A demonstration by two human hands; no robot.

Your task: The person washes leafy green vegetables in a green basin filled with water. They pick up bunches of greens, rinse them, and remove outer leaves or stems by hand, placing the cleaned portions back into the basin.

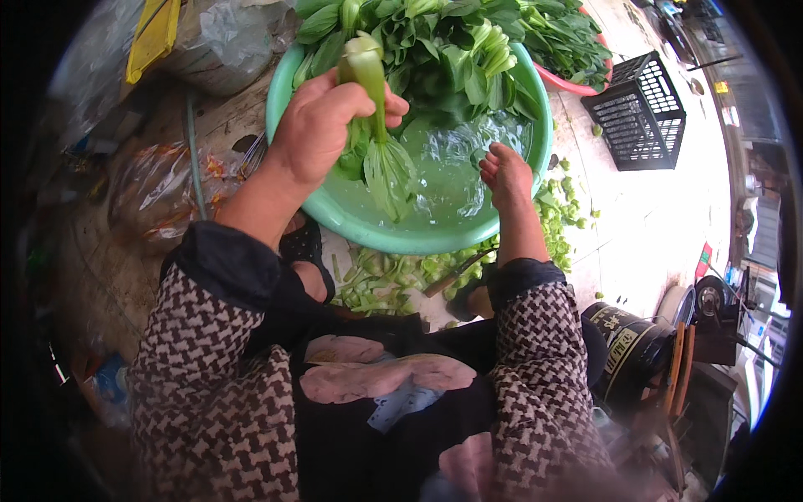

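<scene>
My left hand [320, 125] grips a head of bok choy [379, 125] by its pale stem, root end up, its leaves hanging down over a green plastic basin [401, 241]. Rippling water [448, 182] fills the near part of the basin. My right hand [507, 172] hovers by the basin's right rim with its fingers curled. A small green scrap, perhaps a leaf, shows at those fingertips; whether they pinch it is unclear. More bok choy [433, 50] is heaped at the basin's far side, partly over the rim.
A red basin [555, 81] of leafy greens and a black plastic crate [637, 113] stand at the far right. Cut stem ends [401, 276] litter the floor, where a wooden handle [455, 274] lies. Left are a plastic bag [166, 188] and hose [193, 157]; right, a black pot [627, 342].
</scene>
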